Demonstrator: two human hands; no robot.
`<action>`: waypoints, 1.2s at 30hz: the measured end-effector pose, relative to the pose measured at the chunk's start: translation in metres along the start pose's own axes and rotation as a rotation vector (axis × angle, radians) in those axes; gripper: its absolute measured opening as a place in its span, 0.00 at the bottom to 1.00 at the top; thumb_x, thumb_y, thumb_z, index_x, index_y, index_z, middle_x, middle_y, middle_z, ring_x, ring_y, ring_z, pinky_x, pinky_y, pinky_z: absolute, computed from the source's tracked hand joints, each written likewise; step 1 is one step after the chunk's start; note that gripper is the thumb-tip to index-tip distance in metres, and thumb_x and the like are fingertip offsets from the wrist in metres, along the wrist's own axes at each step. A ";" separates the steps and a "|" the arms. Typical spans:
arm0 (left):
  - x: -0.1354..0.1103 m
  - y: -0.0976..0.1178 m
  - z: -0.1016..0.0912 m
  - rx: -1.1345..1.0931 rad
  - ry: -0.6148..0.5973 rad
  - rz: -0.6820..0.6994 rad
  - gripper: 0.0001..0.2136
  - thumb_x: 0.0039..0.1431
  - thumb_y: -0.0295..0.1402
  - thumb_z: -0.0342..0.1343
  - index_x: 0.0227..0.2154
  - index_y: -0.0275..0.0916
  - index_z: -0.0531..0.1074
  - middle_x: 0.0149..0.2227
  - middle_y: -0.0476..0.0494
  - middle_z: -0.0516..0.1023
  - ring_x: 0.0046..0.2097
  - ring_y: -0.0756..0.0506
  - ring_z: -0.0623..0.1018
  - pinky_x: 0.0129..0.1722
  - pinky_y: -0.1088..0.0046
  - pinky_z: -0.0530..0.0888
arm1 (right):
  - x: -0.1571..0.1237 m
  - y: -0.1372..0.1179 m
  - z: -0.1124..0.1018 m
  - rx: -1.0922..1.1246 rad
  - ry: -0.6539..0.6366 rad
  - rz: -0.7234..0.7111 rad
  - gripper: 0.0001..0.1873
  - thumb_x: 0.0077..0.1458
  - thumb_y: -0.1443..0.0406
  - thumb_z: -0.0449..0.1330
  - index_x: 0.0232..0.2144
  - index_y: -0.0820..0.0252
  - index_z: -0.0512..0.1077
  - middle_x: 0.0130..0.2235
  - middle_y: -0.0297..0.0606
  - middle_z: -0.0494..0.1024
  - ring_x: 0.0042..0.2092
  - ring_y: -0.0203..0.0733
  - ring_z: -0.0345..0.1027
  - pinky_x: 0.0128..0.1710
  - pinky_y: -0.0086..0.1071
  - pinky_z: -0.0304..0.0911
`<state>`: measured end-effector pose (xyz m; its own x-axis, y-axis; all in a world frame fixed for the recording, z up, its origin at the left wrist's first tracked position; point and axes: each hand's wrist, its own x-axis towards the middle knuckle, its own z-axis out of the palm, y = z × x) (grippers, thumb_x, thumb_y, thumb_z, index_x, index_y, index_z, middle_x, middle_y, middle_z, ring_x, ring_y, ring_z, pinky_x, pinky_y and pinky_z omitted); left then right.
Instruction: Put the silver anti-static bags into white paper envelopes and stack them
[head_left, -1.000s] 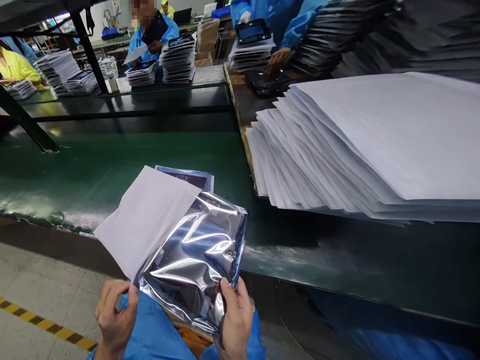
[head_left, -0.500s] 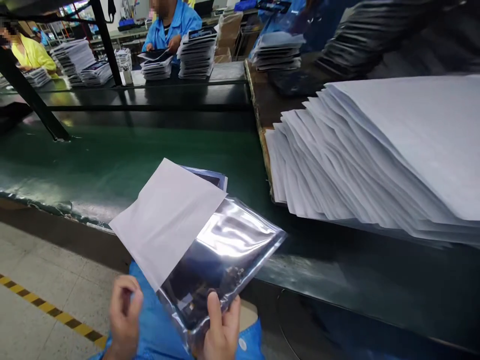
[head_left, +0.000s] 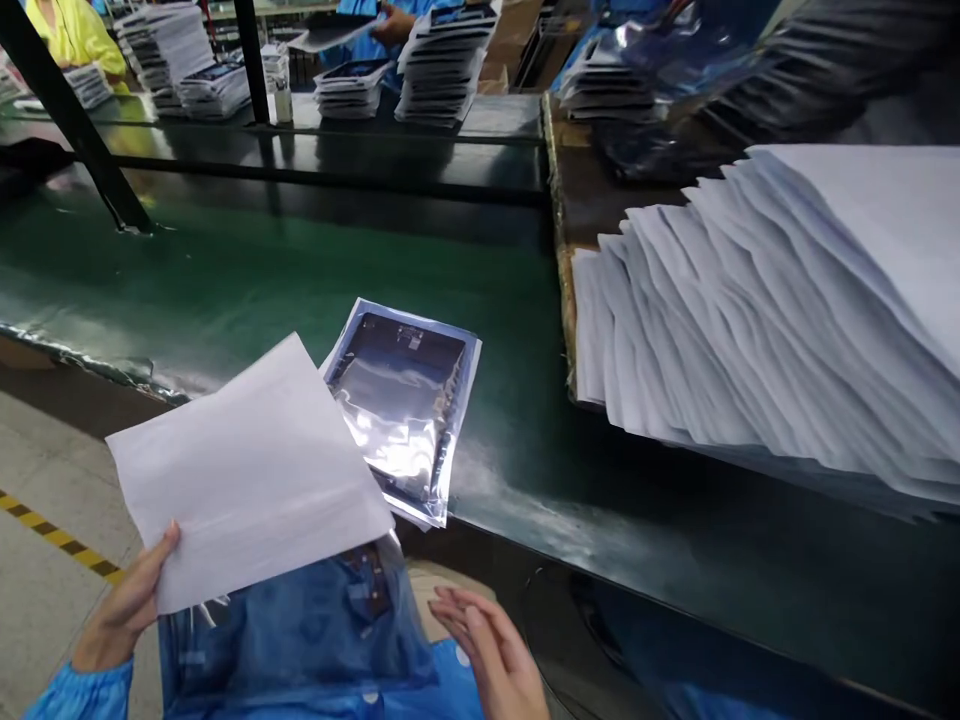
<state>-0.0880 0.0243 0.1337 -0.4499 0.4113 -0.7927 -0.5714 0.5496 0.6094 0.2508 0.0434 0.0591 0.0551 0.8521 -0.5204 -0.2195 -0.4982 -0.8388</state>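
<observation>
My left hand grips a white paper sheet by its lower left edge, thumb on top. Behind and below the sheet hangs a clear plastic bag with a dark flat panel inside, over my blue clothing; part of it is hidden by the paper. My right hand is off the bag's right side, holding nothing, its fingers stretched and slightly apart. On the green bench lies another bagged dark panel with white paper beneath it, partly covered by the sheet.
A large stack of white paper sheets sits on the right on a board. Stacks of bagged panels stand across the bench. A dark metal post rises at left. Co-workers in blue and yellow are opposite.
My right hand has let go of the bag, and my left hand has taken hold of the paper's edge. The sheet and bag have turned and moved left, uncovering the bagged panel on the bench.
</observation>
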 end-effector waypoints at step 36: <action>-0.020 -0.131 -0.046 0.187 0.061 -0.376 0.28 0.34 0.51 0.67 0.38 0.40 0.76 0.42 0.40 0.82 0.51 0.35 0.76 0.52 0.58 0.71 | -0.051 0.057 -0.006 -0.096 0.127 0.223 0.25 0.39 0.50 0.68 0.36 0.60 0.77 0.27 0.40 0.81 0.34 0.50 0.75 0.33 0.37 0.71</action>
<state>-0.0355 -0.0898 0.0703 -0.2770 0.1167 -0.9538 -0.5718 0.7777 0.2612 0.2415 -0.0290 0.0366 0.1390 0.6958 -0.7046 -0.1465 -0.6893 -0.7095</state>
